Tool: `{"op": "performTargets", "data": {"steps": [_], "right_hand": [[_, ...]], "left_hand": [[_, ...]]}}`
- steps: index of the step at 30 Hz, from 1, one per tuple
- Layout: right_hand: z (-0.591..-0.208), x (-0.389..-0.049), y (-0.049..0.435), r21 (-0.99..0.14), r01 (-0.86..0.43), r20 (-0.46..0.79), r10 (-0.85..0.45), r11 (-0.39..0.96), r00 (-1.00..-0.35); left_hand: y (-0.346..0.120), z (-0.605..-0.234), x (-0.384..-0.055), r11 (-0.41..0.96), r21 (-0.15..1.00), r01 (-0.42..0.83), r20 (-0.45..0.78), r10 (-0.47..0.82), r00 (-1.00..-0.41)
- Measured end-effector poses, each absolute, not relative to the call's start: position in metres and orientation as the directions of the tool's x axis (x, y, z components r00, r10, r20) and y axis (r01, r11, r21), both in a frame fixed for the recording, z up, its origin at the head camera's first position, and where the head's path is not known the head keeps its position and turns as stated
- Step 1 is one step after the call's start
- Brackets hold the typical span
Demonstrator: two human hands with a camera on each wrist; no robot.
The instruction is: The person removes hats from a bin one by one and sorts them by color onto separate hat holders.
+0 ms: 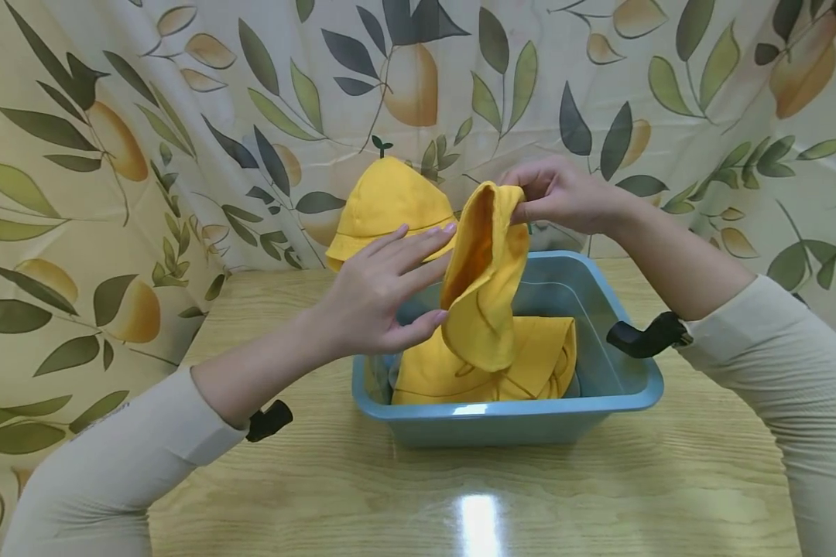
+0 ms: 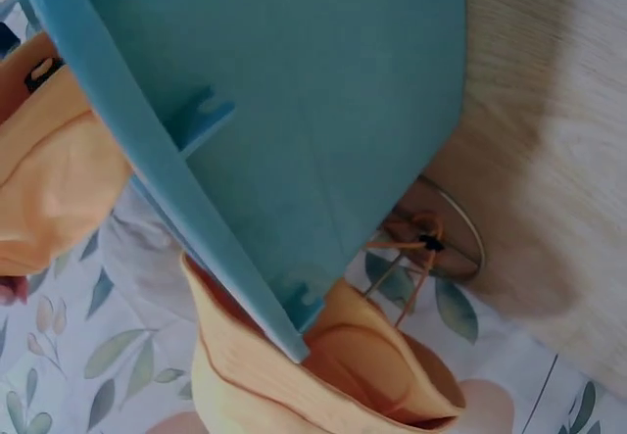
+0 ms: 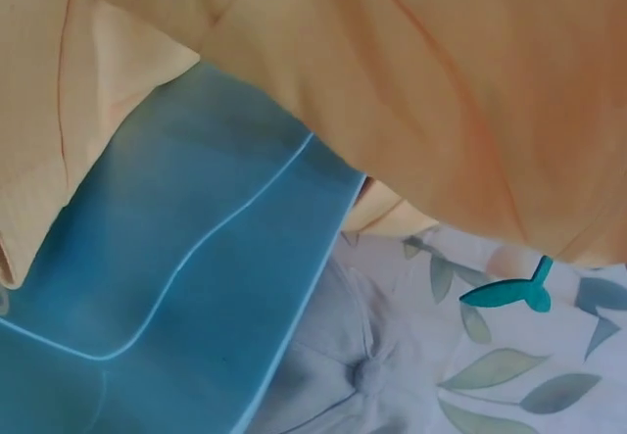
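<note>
A: Nearest first: what could go wrong at the bin [image 1: 481,427]?

B: The hat [image 1: 491,333] in hand hangs over it, brim low. If it sags further, the brim might snag the yellow cloth [image 1: 550,340] inside and drag it out of its folds.

A: What else does the bin hold?

B: Mostly that cloth, bunched towards the near wall, probably more hats. Something greyish shows at its edges, too covered to name.

A: And the hands?

B: The left hand [image 1: 390,294] is spread wide, fingers straight, beside the hat's opening; I can't tell whether it touches. The right hand [image 1: 560,193] pinches the hat's edge between thumb and fingers. That looks like the only sure support, so a slack pinch could let the hat drop into the bin or twist round.

A: Would it keep its shape?

B: Doubtful; the fabric looks soft, and the opening could fold shut if squeezed.

A: Farther back?

B: The right wrist view shows a grey cap [image 3: 362,375] past the bin's rim. The rear hat [image 1: 390,193] stands upright, apparently on a wire stand [image 2: 482,248]. The stand looks thin, so a careless sweep of the left hand might tip it.
</note>
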State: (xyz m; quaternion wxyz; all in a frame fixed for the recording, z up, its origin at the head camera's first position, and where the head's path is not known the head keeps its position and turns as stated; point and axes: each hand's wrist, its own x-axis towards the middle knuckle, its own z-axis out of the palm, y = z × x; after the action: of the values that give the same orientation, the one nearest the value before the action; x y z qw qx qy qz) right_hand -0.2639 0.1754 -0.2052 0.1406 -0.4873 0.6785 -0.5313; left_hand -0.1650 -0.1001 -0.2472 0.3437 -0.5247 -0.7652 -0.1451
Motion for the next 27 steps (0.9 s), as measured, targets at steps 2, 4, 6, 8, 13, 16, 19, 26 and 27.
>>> {"op": "performTargets", "data": {"steps": [2,4,6,8,13,16,19,26,27], "right_hand": [[-0.207,-0.265,0.175,-0.86,-0.508,0.335,-0.812,-0.056,-0.478],[-0.209,-0.265,0.176,-0.865,-0.496,0.341,-0.81,-0.072,-0.477],[-0.211,-0.266,0.176,-0.874,-0.478,0.342,-0.811,-0.089,-0.475],[-0.212,-0.267,0.176,-0.877,-0.472,0.341,-0.812,-0.093,-0.473],[-0.216,-0.268,0.176,-0.883,-0.462,0.336,-0.808,-0.09,-0.485],[-0.218,-0.267,0.175,-0.897,-0.433,0.329,-0.779,-0.083,-0.533],[-0.217,-0.264,0.175,-0.909,-0.417,0.292,-0.723,-0.006,-0.626],[-0.194,-0.227,0.162,-0.783,-0.527,0.363,-0.443,0.332,-0.819],[-0.189,-0.22,0.159,-0.776,-0.537,0.4,-0.4,0.331,-0.825]], "left_hand": [[-0.098,-0.247,-0.167,0.392,-0.138,0.909,0.688,0.698,-0.197],[-0.096,-0.247,-0.168,0.382,-0.133,0.915,0.696,0.693,-0.188],[-0.094,-0.248,-0.17,0.379,-0.126,0.917,0.702,0.687,-0.187],[-0.093,-0.248,-0.173,0.392,-0.132,0.91,0.709,0.679,-0.19],[-0.088,-0.251,-0.181,0.414,-0.143,0.899,0.742,0.646,-0.179],[-0.089,-0.253,-0.184,0.388,-0.145,0.91,0.763,0.629,-0.147],[-0.089,-0.255,-0.187,0.376,-0.152,0.914,0.777,0.617,-0.125],[-0.086,-0.244,-0.19,0.429,-0.058,0.901,0.835,0.516,-0.192],[-0.085,-0.242,-0.191,0.441,-0.046,0.896,0.84,0.503,-0.205]]}}
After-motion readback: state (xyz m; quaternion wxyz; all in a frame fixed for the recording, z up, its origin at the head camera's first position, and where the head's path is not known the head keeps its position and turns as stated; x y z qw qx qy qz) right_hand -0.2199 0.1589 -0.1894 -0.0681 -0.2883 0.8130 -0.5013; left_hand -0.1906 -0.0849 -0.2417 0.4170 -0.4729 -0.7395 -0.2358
